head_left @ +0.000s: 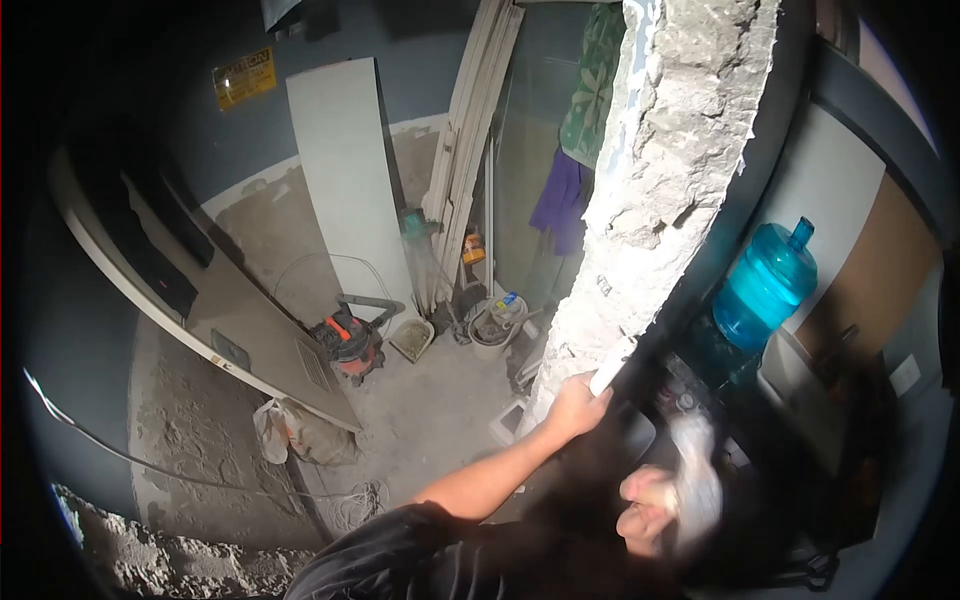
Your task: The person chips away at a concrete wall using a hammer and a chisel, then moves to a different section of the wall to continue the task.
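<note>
Two things are held: your left hand [580, 407] grips a white strip [611, 367], pointing to one o'clock beside the broken wall edge [665, 200]; your right hand [648, 505], at five o'clock from your left, clutches a blurred whitish bundle [697, 485].

I count one left hand [578, 406], one right hand [645, 505], two in all, towards five o'clock; one white bar [611, 368] at four; one blue bottle [765, 288] at three; two cloths [588, 115] at one; one caution sign [244, 78] before eleven; one vacuum cleaner [350, 348] past eight
</note>
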`<action>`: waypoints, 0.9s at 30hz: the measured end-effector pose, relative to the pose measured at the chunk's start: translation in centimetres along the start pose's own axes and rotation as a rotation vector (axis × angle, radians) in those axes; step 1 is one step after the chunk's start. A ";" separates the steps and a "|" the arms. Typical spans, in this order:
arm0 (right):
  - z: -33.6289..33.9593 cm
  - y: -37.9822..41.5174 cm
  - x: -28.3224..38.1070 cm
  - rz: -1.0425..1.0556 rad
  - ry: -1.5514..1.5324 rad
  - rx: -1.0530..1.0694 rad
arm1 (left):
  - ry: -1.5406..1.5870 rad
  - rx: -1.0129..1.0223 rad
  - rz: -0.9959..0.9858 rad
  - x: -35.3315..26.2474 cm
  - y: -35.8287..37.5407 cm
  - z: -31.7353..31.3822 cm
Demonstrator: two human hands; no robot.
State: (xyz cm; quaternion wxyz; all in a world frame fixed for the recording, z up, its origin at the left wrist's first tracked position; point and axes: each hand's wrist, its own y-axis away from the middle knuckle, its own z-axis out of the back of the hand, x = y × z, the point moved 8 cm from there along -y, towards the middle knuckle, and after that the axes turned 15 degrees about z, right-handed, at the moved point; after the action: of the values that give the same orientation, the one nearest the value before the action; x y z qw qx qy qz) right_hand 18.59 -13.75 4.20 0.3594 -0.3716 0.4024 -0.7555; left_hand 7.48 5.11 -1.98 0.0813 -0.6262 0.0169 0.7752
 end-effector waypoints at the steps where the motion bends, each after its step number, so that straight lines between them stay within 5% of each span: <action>1: 0.1 -1.4 2.1 0.195 -0.169 -0.015 | -0.014 0.061 0.073 -1.0 0.4 0.5; 2: 0.0 -0.4 2.8 0.380 -0.223 -0.302 | -0.013 0.069 0.081 -0.6 0.4 0.4; 5: -1.0 0.8 1.1 0.299 -0.234 -0.224 | -0.046 0.043 0.023 -0.7 0.1 0.7; 7: -3.0 7.9 -7.8 -0.444 0.363 0.107 | 0.033 0.121 0.050 -0.7 0.1 0.3; 10: -2.5 5.2 -5.2 -0.531 0.199 -0.020 | 0.033 0.120 0.018 -0.7 -0.3 0.3; 12: -1.6 6.0 -3.5 -0.270 0.284 -0.010 | 0.036 0.113 0.033 -1.1 0.1 0.5; 14: -1.5 2.3 0.6 0.143 0.029 -0.225 | 0.016 0.106 0.114 -0.9 0.3 0.3; 15: -2.1 -1.2 2.2 0.218 -0.125 -0.069 | 0.004 0.096 0.130 -1.0 0.4 0.3; 16: -2.4 -0.9 1.5 0.231 -0.321 -0.256 | 0.000 0.103 0.130 -0.8 0.5 0.1; 18: -2.0 2.3 -1.5 -0.174 -0.009 0.055 | -0.003 0.093 0.147 -0.3 0.3 -0.2; 19: -3.2 3.2 -2.5 0.009 0.621 0.047 | 0.009 0.088 0.144 0.2 0.2 -0.5; 20: -3.8 7.5 -7.9 -0.527 0.216 0.022 | 0.009 0.090 0.140 0.5 0.4 -0.6; 22: -3.3 5.7 -6.0 -0.628 0.087 -0.061 | 0.013 0.049 0.090 -0.2 0.1 -0.1; 24: -3.1 6.4 -5.1 -0.379 0.070 -0.061 | 0.020 0.073 0.126 -0.3 0.6 -0.2; 25: -2.2 3.7 -2.5 -0.271 -0.064 -0.283 | -0.011 0.035 0.118 -1.0 0.8 0.1; 27: -0.9 0.5 -0.1 0.022 -0.236 -0.386 | -0.045 -0.009 0.120 -1.0 0.9 0.2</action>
State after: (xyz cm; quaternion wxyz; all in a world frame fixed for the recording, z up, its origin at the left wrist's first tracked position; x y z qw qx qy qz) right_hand 18.05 -13.57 3.34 0.3344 -0.5149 0.4985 -0.6120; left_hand 7.37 4.10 -1.02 0.0319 -0.6069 0.0492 0.7927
